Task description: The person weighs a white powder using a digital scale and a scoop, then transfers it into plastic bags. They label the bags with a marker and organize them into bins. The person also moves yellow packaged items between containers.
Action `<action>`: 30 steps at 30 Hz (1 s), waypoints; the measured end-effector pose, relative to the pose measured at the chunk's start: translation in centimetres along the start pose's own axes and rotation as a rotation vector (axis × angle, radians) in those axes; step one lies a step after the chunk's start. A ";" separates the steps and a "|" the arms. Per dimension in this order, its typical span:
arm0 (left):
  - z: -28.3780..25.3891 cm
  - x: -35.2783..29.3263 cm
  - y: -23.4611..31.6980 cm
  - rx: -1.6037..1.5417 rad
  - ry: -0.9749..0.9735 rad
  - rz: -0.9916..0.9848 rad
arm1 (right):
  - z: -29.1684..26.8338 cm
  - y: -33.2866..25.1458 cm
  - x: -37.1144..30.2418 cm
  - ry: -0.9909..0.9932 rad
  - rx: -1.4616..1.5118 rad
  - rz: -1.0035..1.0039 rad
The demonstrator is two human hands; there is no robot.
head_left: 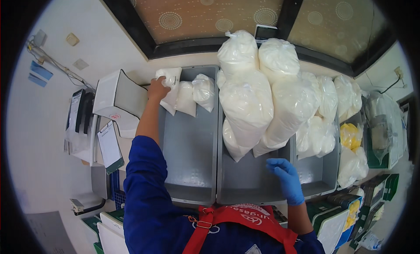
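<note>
- Resting over the upper part of a soft, white-filled plastic bag, the bare left hand has its fingers bent; whether they truly grip the bag or only press it cannot be told.
- That bag is in the far left corner of the left grey crate, its top overlapping the rim from this view. Two smaller white bags stand to its right.
- The right hand, in a blue glove, hangs above the middle grey crate, fingers loosely curved and holding nothing.
- For good handling, the bag looks pliable and likely to slump, so a broad hold on its body seems safer than pinching the film. The free right hand could support the bottom.
- Large white bags are heaped in the middle crate; bumping that pile could tip it.
- Writing: small dark print sits near the top of the bag under the left hand, too small to read reliably.
- The red apron carries white lettering and an emblem, partly lost in folds.
- A white housing at left bears a small red mark, also unclear.
</note>
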State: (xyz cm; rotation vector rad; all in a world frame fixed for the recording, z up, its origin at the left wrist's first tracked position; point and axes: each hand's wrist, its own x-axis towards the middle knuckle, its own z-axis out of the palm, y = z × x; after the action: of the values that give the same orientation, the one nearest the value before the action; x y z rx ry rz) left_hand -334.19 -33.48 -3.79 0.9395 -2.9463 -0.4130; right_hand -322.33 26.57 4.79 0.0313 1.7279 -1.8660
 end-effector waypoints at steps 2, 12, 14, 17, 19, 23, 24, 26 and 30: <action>0.5 0.1 0.5 -0.012 0.052 -0.045 | -1.3 -0.8 -0.5 0.047 0.028 -0.011; 2.0 -9.6 11.6 -0.438 0.726 0.204 | -15.5 -2.2 -5.6 0.398 -0.146 -0.163; -0.9 -16.7 18.6 -0.494 0.714 0.326 | -19.0 -2.1 -7.3 0.518 -0.130 -0.189; -2.5 -24.7 25.8 -0.510 0.679 0.563 | -23.6 -0.6 -9.0 0.587 -0.044 -0.236; -2.0 -29.7 29.9 -0.529 0.517 0.711 | -26.7 0.8 -9.8 0.579 -0.022 -0.227; 1.6 -37.6 40.0 -0.647 -0.153 1.032 | -32.5 4.1 -12.0 0.592 -0.013 -0.227; 3.2 -39.2 42.0 -0.643 -0.317 1.053 | -34.0 5.1 -13.0 0.617 0.009 -0.236; 6.3 -42.8 46.3 -0.575 -0.491 1.123 | -37.3 7.7 -16.0 0.693 0.060 -0.231; 10.7 -49.5 55.8 -0.467 -0.783 1.338 | -43.3 14.2 -25.5 1.015 0.069 -0.095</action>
State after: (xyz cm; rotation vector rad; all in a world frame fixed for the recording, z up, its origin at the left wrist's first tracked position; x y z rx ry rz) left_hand -326.33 41.15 3.12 -1.4471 -2.8788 -1.3815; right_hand -311.01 76.72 -4.68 1.1048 2.2909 -2.1378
